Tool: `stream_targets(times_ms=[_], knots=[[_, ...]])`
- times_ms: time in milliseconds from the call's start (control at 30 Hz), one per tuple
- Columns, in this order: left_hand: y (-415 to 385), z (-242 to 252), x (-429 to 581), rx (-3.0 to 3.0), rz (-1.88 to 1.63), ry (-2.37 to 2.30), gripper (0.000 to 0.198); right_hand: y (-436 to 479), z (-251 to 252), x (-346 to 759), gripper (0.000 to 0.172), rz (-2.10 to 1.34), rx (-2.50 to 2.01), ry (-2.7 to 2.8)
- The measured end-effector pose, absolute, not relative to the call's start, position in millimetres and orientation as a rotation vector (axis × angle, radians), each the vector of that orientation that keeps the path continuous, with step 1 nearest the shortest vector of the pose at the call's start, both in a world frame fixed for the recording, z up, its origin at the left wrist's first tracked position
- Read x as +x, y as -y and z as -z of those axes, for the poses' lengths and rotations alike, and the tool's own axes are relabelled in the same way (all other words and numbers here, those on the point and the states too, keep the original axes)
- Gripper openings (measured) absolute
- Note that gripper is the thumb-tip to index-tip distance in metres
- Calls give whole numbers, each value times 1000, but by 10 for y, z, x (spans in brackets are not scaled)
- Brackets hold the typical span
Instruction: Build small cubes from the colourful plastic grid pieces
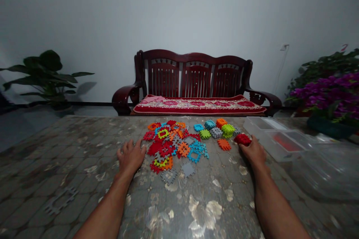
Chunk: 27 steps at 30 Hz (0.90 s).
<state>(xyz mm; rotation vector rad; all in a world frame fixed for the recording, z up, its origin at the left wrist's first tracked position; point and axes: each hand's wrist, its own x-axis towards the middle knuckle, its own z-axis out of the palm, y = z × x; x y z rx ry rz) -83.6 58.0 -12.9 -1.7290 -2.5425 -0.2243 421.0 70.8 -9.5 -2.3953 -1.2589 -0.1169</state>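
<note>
My left hand (131, 155) lies flat on the table with its fingers apart, just left of a loose heap of interlocking plastic tiles (165, 148) in red, orange, blue, grey and lime. My right hand (254, 151) has its thumb and fingers closed around a small stack of red tiles (242, 139) at the right end of the sorted pieces. Left of that stack stand piles of lime tiles (228, 130), grey tiles (216, 132), blue tiles (209, 124) and orange tiles (221, 122). A single orange tile (224, 144) lies in front of them.
A clear compartment box (276, 155) with something red inside stands at the right, beside a clear plastic lid or tub (328, 171). Purple flowers in a green pot (328, 127) are behind. A grey frame piece (61, 200) lies front left. Across the table is a wooden bench (196, 63).
</note>
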Motion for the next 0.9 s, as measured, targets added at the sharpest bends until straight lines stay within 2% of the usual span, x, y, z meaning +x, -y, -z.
stream_targets(times_ms=[233, 367, 567, 733, 900], knots=[[-582, 164, -837, -1737, 283, 2514, 56, -662, 37, 4167, 75, 203, -2334, 1188], [-583, 165, -836, -1734, 267, 2523, 55, -684, -70, 4021, 63, 390, -2044, 1132], [-564, 116, -806, -1737, 282, 2541, 56, -739, -156, 3066, 36, -54, -1387, 1768], [-556, 95, -794, -1737, 300, 2560, 55, -550, -238, 2096, 40, -184, -931, 2300], [-542, 60, -782, -1756, 286, 2580, 56, -528, -307, 1671, 44, -141, -859, 2513]])
